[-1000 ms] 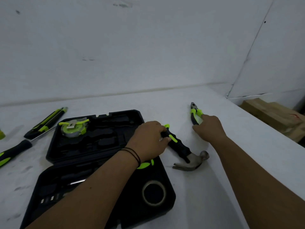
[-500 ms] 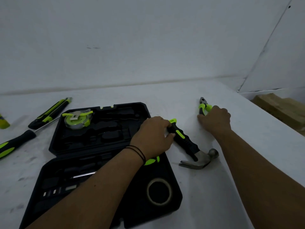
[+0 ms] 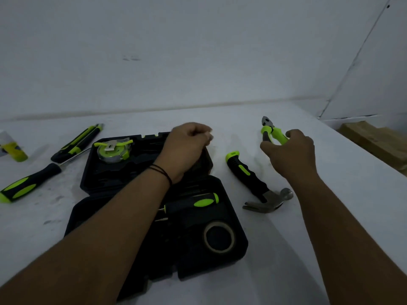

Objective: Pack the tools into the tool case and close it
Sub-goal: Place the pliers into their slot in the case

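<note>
The black tool case [image 3: 88,214] lies open in front of me. Its far half holds a green tape measure [image 3: 113,149]. In the near half are a screwdriver [image 3: 191,203] and a roll of tape [image 3: 219,238]. My left hand [image 3: 187,146] hovers over the case's far right corner with fingers curled, and I see nothing in it. My right hand [image 3: 290,153] grips the green handles of the pliers [image 3: 272,132] just above the table. Between the case and that hand, the hammer [image 3: 248,179] lies loose on the table.
Left of the case lie a utility knife [image 3: 77,143] and a second screwdriver [image 3: 28,184]. A small yellow-green bottle [image 3: 14,149] stands at the far left. A cardboard box [image 3: 374,139] sits beyond the table's right edge. A white wall runs behind the table.
My left hand has let go of the hammer handle and moved back over the case. My right hand has closed round the pliers and raised them off the table.
</note>
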The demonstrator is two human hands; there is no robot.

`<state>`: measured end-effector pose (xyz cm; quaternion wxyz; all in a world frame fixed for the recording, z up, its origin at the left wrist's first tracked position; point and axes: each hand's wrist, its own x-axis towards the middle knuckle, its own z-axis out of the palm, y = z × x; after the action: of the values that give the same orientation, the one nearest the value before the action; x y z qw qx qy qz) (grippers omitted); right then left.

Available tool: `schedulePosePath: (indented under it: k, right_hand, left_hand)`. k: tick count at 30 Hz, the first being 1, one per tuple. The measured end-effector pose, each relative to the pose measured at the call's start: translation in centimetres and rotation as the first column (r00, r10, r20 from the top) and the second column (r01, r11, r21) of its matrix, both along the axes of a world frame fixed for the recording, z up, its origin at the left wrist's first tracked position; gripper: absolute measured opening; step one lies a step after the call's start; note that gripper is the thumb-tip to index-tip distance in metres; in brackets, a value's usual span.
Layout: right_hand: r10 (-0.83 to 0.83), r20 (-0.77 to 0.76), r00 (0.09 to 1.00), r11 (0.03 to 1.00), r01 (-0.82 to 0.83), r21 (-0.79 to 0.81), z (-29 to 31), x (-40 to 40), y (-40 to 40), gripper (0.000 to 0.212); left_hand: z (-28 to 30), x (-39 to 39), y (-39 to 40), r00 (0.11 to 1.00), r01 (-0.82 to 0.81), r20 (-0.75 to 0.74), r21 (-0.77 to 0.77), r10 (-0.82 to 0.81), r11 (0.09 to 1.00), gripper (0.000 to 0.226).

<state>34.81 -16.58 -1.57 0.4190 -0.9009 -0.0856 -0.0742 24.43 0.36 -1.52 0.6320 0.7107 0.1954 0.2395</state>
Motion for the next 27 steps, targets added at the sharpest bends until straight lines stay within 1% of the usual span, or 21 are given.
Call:
schedulePosePath:
  k: [2, 4, 7, 10, 14, 20, 25, 27]
  right_hand:
    - [0.040, 0.014, 0.999, 0.999, -0.041, 0.010, 1.0, -1.8, -0.2, 0.048]
    - [0.080, 0.020, 0.997, 0.997, -0.081, 0.021, 1.8, -3.6, -0.2, 0.046]
    - [0.154, 0.024, 0.988, 0.987, -0.155, 0.041, 2.8, -6.3, -0.3, 0.047]
    - [0.214, 0.007, 0.977, 0.975, -0.214, 0.064, 3.4, -8.6, -0.3, 0.059]
    - [0.284, 0.006, 0.959, 0.955, -0.284, 0.091, 3.7, -11.1, -0.2, 0.065]
    - [0.428, -0.023, 0.904, 0.894, -0.419, 0.160, 3.4, -14.0, 0.5, 0.063]
    - [0.545, -0.046, 0.837, 0.826, -0.527, 0.202, 3.3, -15.7, 1.7, 0.059]
    - [0.580, -0.040, 0.814, 0.804, -0.563, 0.192, 3.2, -16.2, 2.4, 0.058]
  left_hand:
    - [1.4, -1.6, 0.9, 1.000, 0.003, 0.005, -0.089, -0.002, 0.996, 0.014]
    - [2.3, -3.3, 1.6, 1.000, 0.002, -0.011, -0.120, -0.004, 0.993, 0.012]
    - [2.7, -6.2, 2.4, 1.000, 0.001, -0.031, -0.096, -0.004, 0.995, 0.011]
    - [2.7, -9.1, 2.9, 0.998, -0.004, -0.064, -0.038, 0.002, 0.999, 0.009]
    - [2.4, -12.5, 3.2, 0.997, -0.024, -0.072, -0.006, 0.024, 1.000, 0.016]
    - [1.4, -15.7, 2.9, 0.998, -0.041, -0.050, -0.007, 0.041, 0.999, 0.015]
    - [0.6, -16.9, 3.2, 0.993, -0.118, -0.001, -0.058, 0.118, 0.991, 0.015]
    - [0.4, -17.2, 3.4, 0.995, -0.102, 0.007, -0.113, 0.103, 0.988, 0.017]
